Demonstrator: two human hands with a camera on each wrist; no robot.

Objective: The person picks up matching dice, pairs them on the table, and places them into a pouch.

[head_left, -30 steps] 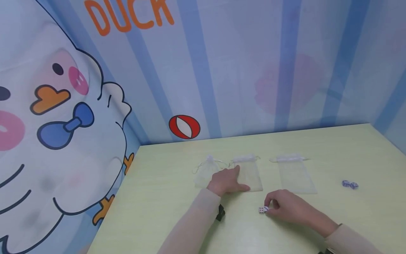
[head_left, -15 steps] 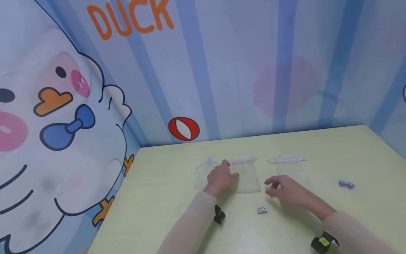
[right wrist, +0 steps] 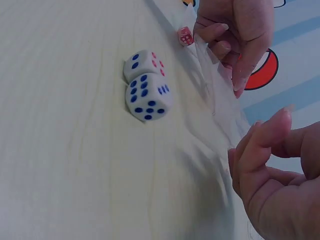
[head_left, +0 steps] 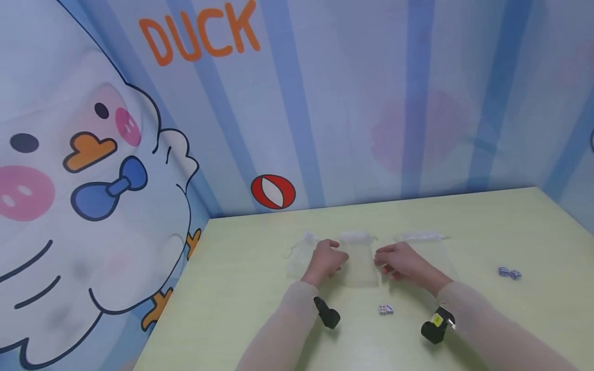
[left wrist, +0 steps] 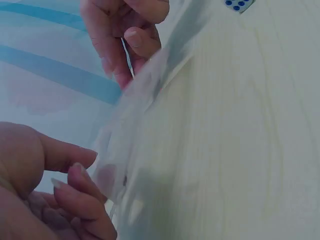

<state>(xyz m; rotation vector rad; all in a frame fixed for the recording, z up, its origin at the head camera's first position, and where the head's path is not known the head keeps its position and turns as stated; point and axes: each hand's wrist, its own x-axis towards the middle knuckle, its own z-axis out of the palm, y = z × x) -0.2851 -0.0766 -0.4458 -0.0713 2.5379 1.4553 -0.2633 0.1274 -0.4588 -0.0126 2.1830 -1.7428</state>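
Note:
A sheer white drawstring bag [head_left: 359, 265] lies flat in the middle of the table, its near part lifted between both hands in the wrist views. My left hand [head_left: 323, 262] is at its left side, pinching the thin edge with curled fingers. My right hand [head_left: 402, 263] is at the right side, fingers loosely bent and fingertips close to the fabric, with a gap between thumb and fingers [right wrist: 255, 150]. In front of the bag, two white dice [head_left: 385, 309] sit side by side; the right wrist view shows their blue and red pips.
Another sheer bag [head_left: 299, 257] lies to the left, with a red die [right wrist: 185, 36] near it in the right wrist view. A third bag [head_left: 431, 252] is partly behind my right hand. Two blue-patterned dice [head_left: 509, 273] sit farther right. A printed backdrop [head_left: 343, 103] rises behind the table.
My right hand has let go of the white dice and moved up and left to the middle bag's right side. The left hand has drawn back a little to its left edge.

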